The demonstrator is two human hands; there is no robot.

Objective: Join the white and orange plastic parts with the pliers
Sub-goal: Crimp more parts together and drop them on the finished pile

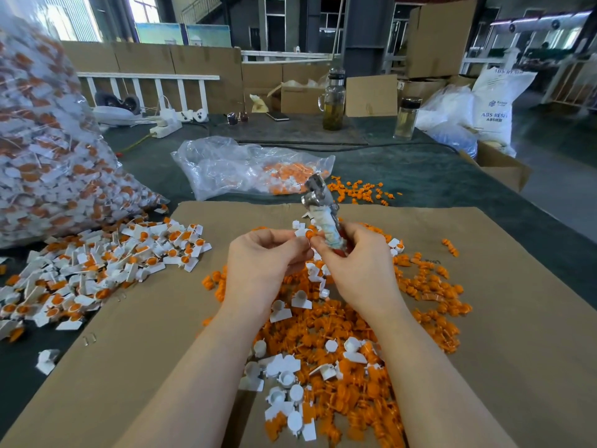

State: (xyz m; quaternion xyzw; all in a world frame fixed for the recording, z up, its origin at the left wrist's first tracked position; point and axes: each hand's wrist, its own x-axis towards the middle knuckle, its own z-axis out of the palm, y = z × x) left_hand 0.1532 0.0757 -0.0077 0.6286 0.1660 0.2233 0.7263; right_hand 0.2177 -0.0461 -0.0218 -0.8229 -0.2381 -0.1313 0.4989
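Observation:
My left hand [265, 257] pinches a small white part [298, 228] with an orange part [309, 234] at its fingertips. My right hand [358, 260] grips the tape-wrapped handles of the pliers [318, 197], whose metal jaws point up and away. The right thumb and forefinger also touch the orange part. Both hands hover above a heap of loose orange parts [355, 334] mixed with white parts [287, 376] on a cardboard sheet [129, 350].
A pile of joined white-and-orange pieces [97, 263] lies at the left, beside a large full plastic bag [42, 150]. A half-empty bag [245, 169] and scattered orange parts [358, 189] lie beyond the cardboard. Two bottles [332, 101] and boxes stand at the back.

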